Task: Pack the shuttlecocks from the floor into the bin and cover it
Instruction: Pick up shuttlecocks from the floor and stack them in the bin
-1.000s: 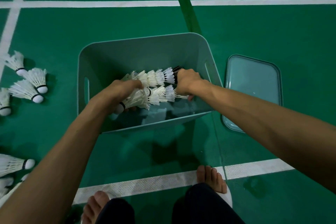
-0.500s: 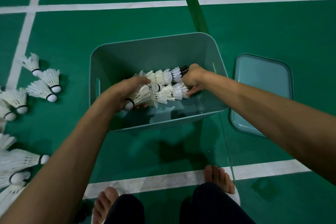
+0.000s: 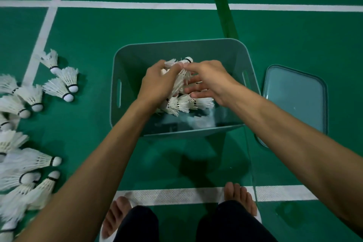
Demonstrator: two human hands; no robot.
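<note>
A grey-green plastic bin [image 3: 198, 131] stands open on the green court floor. Both my hands are inside it, close together. My left hand [image 3: 157, 82] is curled around a bunch of white shuttlecocks [image 3: 179, 82] held above the bin's bottom. My right hand [image 3: 208, 80] lies against the same bunch with its fingers spread. Several more shuttlecocks [image 3: 182, 104] lie loose in the bin under my hands. The bin's matching lid [image 3: 294, 100] lies flat on the floor just right of the bin.
Many loose shuttlecocks [image 3: 60, 88] are scattered on the floor left of the bin, with a denser pile [image 3: 29, 163] at the near left. My bare feet [image 3: 239, 196] stand on a white court line right in front of the bin.
My hands held a long row of stacked shuttlecocks by its two ends; they have come together, the row has broken up, and part of it lies in the bin. My right hand has opened.
</note>
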